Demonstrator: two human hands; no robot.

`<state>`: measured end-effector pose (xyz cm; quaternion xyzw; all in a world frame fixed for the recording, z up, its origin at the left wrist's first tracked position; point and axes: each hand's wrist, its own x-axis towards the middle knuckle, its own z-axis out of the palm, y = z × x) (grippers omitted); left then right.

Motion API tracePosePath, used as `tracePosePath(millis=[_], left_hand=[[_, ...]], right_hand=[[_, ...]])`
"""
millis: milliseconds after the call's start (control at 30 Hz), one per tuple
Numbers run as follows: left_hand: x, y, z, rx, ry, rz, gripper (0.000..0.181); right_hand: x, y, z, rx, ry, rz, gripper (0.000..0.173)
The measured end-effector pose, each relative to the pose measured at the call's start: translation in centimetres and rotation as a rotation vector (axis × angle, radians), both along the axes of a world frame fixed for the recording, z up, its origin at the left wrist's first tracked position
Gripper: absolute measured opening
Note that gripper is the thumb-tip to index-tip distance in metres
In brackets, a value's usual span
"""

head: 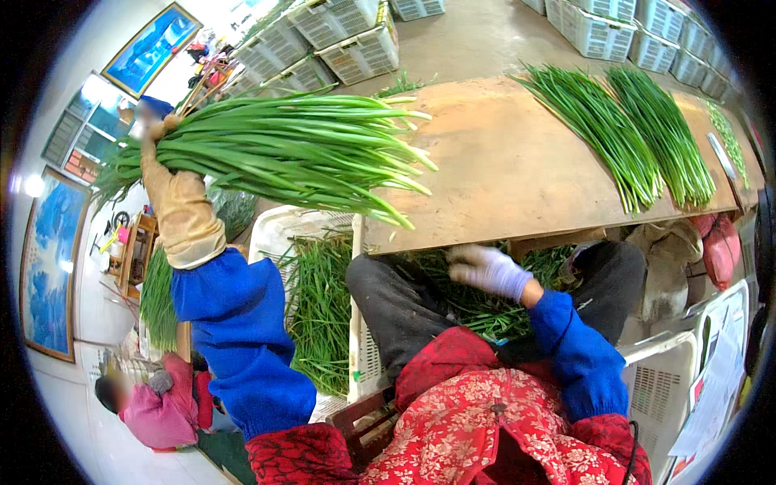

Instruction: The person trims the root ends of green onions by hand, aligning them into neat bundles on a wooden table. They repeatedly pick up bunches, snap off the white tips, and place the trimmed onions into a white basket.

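My left hand (159, 130), in a tan rubber glove, is raised at the left and grips a large bunch of garlic chives (285, 151). The pale cut ends of the bunch point right, over the corner of a wooden board table (485, 176). My right hand (488, 273), in a pale knitted glove, hangs over my lap below the table's near edge. It is blurred, its fingers look apart, and nothing shows in it. Two bundles of chives, one (597, 133) left of the other (664, 133), lie side by side on the board's right part.
A white plastic crate (359, 357) with loose green leaves stands left of my knees. More leaves (494, 318) lie between my legs. A flat metal strip (720, 154) lies at the board's right. Stacked crates (364, 54) stand beyond. A person in pink (160, 418) sits at the left.
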<state>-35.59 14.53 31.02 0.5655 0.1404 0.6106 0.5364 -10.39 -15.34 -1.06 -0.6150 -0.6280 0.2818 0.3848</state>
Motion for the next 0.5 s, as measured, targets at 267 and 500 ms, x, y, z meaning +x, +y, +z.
tracePosePath(millis=[267, 500], left_hand=[[1.6, -2.7, -1.0, -0.155, -0.186, -0.107, 0.01], [0.5, -3.1, -1.8, -0.085, -0.128, -0.068, 0.008]], right_hand=[[-2.2, 6.2, 8.1, 0.353, 1.306, 0.279, 0.06], [-4.2, 6.1, 10.5, 0.399, 1.232, 0.098, 0.045]])
